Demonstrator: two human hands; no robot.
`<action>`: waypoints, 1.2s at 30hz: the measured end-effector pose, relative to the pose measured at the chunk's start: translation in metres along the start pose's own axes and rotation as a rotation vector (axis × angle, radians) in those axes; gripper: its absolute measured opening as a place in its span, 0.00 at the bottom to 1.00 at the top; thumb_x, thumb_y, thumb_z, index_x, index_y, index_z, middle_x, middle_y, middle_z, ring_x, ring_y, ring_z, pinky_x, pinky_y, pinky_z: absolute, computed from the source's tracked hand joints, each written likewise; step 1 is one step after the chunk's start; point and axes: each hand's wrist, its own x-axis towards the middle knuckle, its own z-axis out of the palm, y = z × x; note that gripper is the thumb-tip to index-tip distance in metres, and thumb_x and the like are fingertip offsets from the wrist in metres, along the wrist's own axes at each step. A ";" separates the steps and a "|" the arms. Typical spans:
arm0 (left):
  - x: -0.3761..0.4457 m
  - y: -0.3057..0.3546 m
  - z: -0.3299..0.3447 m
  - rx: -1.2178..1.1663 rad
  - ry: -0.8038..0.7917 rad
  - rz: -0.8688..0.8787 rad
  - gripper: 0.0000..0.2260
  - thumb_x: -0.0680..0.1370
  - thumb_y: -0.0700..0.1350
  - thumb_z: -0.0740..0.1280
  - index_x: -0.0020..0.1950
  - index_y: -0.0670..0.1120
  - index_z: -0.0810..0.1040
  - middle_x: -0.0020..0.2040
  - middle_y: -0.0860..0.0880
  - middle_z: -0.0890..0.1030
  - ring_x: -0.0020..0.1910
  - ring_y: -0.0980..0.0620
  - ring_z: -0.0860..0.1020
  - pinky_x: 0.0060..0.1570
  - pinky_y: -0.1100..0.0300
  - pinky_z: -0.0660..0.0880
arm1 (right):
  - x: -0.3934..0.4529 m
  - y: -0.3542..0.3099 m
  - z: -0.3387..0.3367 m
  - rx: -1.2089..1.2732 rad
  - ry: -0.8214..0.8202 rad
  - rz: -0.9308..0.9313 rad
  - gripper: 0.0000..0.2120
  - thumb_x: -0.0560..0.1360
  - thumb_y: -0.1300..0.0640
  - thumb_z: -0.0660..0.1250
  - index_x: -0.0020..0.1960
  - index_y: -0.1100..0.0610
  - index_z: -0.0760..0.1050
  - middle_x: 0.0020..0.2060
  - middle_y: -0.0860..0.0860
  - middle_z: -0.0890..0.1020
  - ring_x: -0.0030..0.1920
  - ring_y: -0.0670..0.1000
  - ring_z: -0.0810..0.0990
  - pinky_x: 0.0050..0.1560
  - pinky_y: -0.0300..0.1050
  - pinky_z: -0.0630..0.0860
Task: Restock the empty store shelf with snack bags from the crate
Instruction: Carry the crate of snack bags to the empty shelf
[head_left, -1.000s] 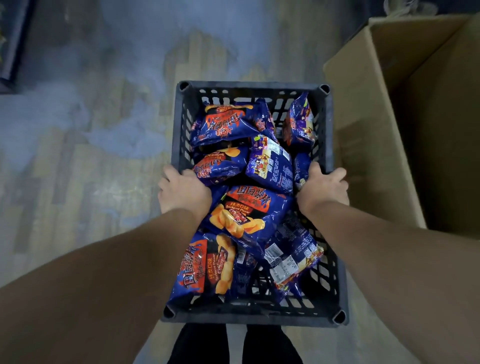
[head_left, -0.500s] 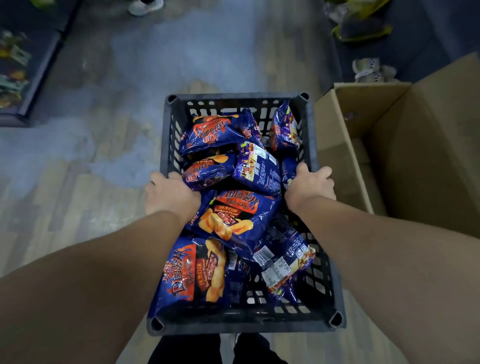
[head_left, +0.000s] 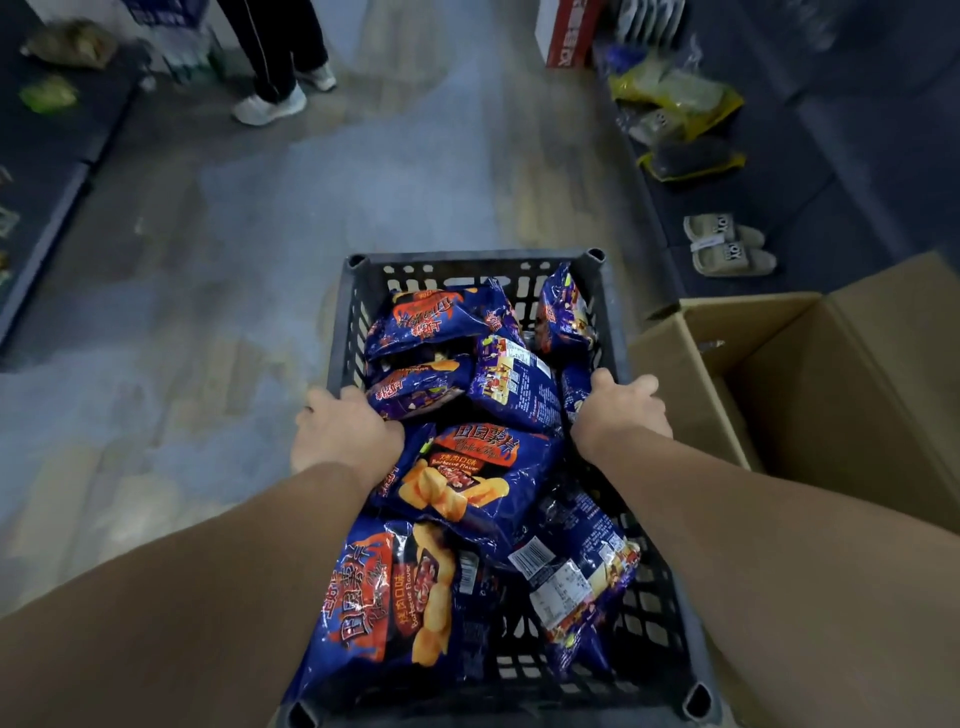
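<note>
Got both hands on the dark plastic crate (head_left: 608, 312) right now, one per long side. My left hand (head_left: 345, 434) is curled over the left rim and my right hand (head_left: 621, 415) is wrapped over the right rim, thumb on the inside, so both are gripping the crate.

It's loaded with blue snack bags (head_left: 467, 483) piled every which way. The one in the middle faces up and reads "Barbecue Flavor" under big Chinese characters on an orange flame-shaped patch, with a picture of golden chips. Another bag (head_left: 384, 603) nearest me has the same "Barbecue Flavor" print turned sideways. A couple lie back-side up, showing a barcode and a white nutrition label too small to read.

Just right of the crate sits an open cardboard box (head_left: 810, 395). Past that, on a low dark shelf (head_left: 831, 171), there's a pair of slippers (head_left: 727, 244) with a logo I can't quite make out, and some yellow-edged packets (head_left: 675, 98). Someone's legs in white sneakers (head_left: 270, 106) stand up the aisle.
</note>
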 end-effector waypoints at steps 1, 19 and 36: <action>0.014 0.003 -0.009 0.000 0.000 0.006 0.21 0.77 0.55 0.62 0.60 0.40 0.69 0.58 0.39 0.67 0.59 0.37 0.69 0.55 0.48 0.69 | 0.007 -0.011 -0.008 0.004 0.001 0.005 0.20 0.77 0.58 0.61 0.67 0.52 0.62 0.58 0.59 0.63 0.56 0.60 0.70 0.46 0.50 0.68; 0.243 0.125 -0.126 0.017 0.134 0.101 0.21 0.77 0.56 0.62 0.62 0.41 0.69 0.57 0.40 0.68 0.59 0.38 0.69 0.51 0.49 0.69 | 0.199 -0.131 -0.154 0.114 0.099 -0.002 0.17 0.77 0.56 0.61 0.65 0.51 0.64 0.57 0.58 0.63 0.56 0.60 0.71 0.51 0.52 0.74; 0.491 0.308 -0.202 -0.025 0.116 0.090 0.21 0.77 0.56 0.62 0.60 0.41 0.69 0.56 0.40 0.67 0.57 0.36 0.71 0.52 0.47 0.71 | 0.460 -0.218 -0.321 0.093 0.106 -0.019 0.19 0.78 0.56 0.61 0.67 0.55 0.61 0.61 0.59 0.63 0.59 0.61 0.70 0.53 0.53 0.72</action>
